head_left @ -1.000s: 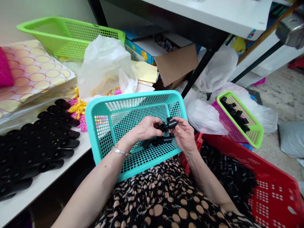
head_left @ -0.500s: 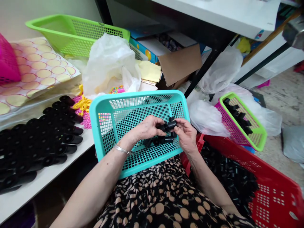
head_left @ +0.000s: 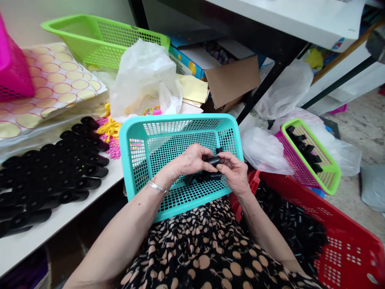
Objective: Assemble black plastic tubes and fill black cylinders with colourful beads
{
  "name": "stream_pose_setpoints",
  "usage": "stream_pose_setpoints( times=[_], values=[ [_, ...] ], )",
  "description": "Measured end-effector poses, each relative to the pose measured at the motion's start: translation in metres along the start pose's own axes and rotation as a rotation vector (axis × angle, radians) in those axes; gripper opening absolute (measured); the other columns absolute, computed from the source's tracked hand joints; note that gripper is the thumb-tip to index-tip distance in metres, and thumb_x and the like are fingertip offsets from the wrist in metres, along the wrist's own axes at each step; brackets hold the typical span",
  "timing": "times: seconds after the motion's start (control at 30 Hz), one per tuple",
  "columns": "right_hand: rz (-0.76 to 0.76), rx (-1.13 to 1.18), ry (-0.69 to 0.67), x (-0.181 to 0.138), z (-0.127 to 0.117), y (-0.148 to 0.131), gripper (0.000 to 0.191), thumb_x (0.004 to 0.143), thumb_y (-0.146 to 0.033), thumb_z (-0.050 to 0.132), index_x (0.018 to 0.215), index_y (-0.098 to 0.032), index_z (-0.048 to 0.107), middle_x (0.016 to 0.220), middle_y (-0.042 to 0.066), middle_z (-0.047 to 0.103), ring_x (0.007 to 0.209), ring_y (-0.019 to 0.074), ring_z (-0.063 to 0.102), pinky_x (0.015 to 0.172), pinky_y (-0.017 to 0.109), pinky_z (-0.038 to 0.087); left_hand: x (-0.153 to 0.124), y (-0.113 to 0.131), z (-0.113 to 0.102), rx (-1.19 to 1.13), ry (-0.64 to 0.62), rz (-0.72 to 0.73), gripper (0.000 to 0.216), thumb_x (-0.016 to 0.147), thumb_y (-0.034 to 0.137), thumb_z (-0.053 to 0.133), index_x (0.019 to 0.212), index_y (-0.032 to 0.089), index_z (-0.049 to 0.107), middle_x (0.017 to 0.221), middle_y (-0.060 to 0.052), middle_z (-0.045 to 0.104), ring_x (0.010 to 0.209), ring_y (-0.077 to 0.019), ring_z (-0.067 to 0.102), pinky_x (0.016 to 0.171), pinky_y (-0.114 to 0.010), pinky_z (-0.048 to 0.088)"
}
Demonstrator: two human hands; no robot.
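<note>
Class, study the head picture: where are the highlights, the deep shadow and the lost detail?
Head view: small highlights on the bracelet and held black piece; deep shadow beneath the white shelf; in the same view, crowded black cylinders merge darkly, their edges hard to separate.

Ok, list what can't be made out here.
All in the head view:
Black piece: its full shape, with the left hand and right hand covering its ends.
Loose black pieces in the turquoise basket: their number; the hands hide some.
Red basket: cut off by the bottom edge.
Pink basket: cut off by the left edge.
Box contents: too small to identify.
</note>
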State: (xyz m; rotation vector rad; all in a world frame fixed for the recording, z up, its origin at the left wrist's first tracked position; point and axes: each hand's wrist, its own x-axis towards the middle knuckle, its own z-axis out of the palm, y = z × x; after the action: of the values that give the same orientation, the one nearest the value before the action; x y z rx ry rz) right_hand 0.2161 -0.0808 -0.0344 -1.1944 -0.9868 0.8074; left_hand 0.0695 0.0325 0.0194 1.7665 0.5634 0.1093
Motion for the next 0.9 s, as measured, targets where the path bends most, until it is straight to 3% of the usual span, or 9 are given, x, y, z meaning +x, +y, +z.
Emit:
stream_pose_setpoints(
  times=[0.1,0.2,0.33,0.43,0.5,0.6,0.67,0.73,0.9],
  values=[
    [-0.052,-0.108,-0.071,-0.002,0.001,0.001,0.028,0.071,-0.034,0.075,0.097,-0.026,0.07,0.104,0.004,0.061,0.097,0.0193,0.059,0.08,0.036,0.052,0.002,-0.003,0.003,-0.067,-0.014,0.021,0.029,0.063,0.026,0.074,0.088,0.014,0.066,0.071,0.002,0.06,0.067,-0.0121,0.052,0.064,-0.025,0.041],
    [-0.036,-0.116,-0.149,-0.009,0.001,0.009,0.038,0.08,-0.044,0.064,0.113,-0.026,0.065,0.122,0.008,0.056,0.105,0.0222,0.057,0.081,0.039,0.053,-0.001,-0.005,0.002,-0.026,0.017,0.051,0.028,0.065,0.026,0.073,0.089,0.014,0.065,0.071,0.002,0.059,0.067,-0.0121,0.052,0.064,-0.026,0.041],
    [0.057,-0.228,-0.15,-0.024,0.01,0.02,0.039,0.091,-0.043,0.046,0.126,-0.025,0.053,0.118,0.008,0.056,0.087,0.0167,0.06,0.075,0.036,0.054,-0.027,0.001,-0.001,0.132,0.265,0.145,0.028,0.072,0.032,0.07,0.094,0.016,0.064,0.084,-0.001,0.062,0.078,-0.0149,0.056,0.074,-0.029,0.045],
    [-0.051,-0.442,-0.37,-0.032,0.021,0.018,0.036,0.088,-0.041,0.055,0.119,-0.023,0.057,0.115,0.009,0.057,0.097,0.0211,0.058,0.084,0.04,0.051,-0.066,0.006,0.002,0.234,0.54,0.217,0.031,0.076,0.033,0.068,0.102,0.018,0.063,0.098,-0.005,0.064,0.091,-0.0172,0.057,0.084,-0.032,0.046],
    [-0.187,-0.581,-0.544,-0.034,0.027,0.012,0.036,0.084,-0.041,0.061,0.113,-0.02,0.06,0.113,0.01,0.06,0.104,0.0254,0.054,0.09,0.045,0.048,-0.096,0.002,0.006,0.307,0.822,0.206,0.031,0.077,0.034,0.068,0.104,0.021,0.061,0.1,-0.005,0.063,0.096,-0.0183,0.057,0.088,-0.033,0.046],
    [-0.326,-0.718,-0.694,-0.034,0.035,0.004,0.035,0.083,-0.041,0.062,0.11,-0.018,0.062,0.114,0.012,0.062,0.105,0.028,0.051,0.091,0.049,0.046,-0.135,-0.02,0.007,0.374,1.363,0.054,0.036,0.075,0.036,0.07,0.106,0.023,0.059,0.1,-0.005,0.061,0.09,-0.018,0.057,0.083,-0.033,0.047],
    [-0.365,-0.742,-0.719,-0.033,0.038,0.002,0.034,0.085,-0.039,0.06,0.111,-0.017,0.062,0.114,0.013,0.062,0.104,0.0278,0.051,0.088,0.049,0.047,-0.152,-0.042,0.002,0.381,1.603,-0.103,0.041,0.074,0.039,0.069,0.109,0.022,0.057,0.098,-0.004,0.059,0.081,-0.0159,0.056,0.074,-0.03,0.047],
    [-0.391,-0.736,-0.72,-0.033,0.04,0.002,0.035,0.084,-0.038,0.061,0.111,-0.016,0.061,0.114,0.014,0.062,0.103,0.0272,0.051,0.087,0.048,0.048,-0.16,-0.062,-0.004,0.386,1.671,-0.248,0.044,0.074,0.042,0.067,0.11,0.02,0.057,0.091,-0.003,0.057,0.073,-0.0137,0.053,0.067,-0.027,0.046],
    [-0.44,-0.724,-0.695,-0.033,0.04,0.004,0.033,0.084,-0.037,0.062,0.107,-0.013,0.062,0.107,0.013,0.064,0.096,0.0245,0.052,0.083,0.044,0.048,-0.158,-0.089,-0.013,0.543,1.463,-0.411,0.037,0.079,0.039,0.058,0.109,0.017,0.06,0.078,0.0,0.055,0.068,-0.0129,0.051,0.068,-0.025,0.043]
  ],
)
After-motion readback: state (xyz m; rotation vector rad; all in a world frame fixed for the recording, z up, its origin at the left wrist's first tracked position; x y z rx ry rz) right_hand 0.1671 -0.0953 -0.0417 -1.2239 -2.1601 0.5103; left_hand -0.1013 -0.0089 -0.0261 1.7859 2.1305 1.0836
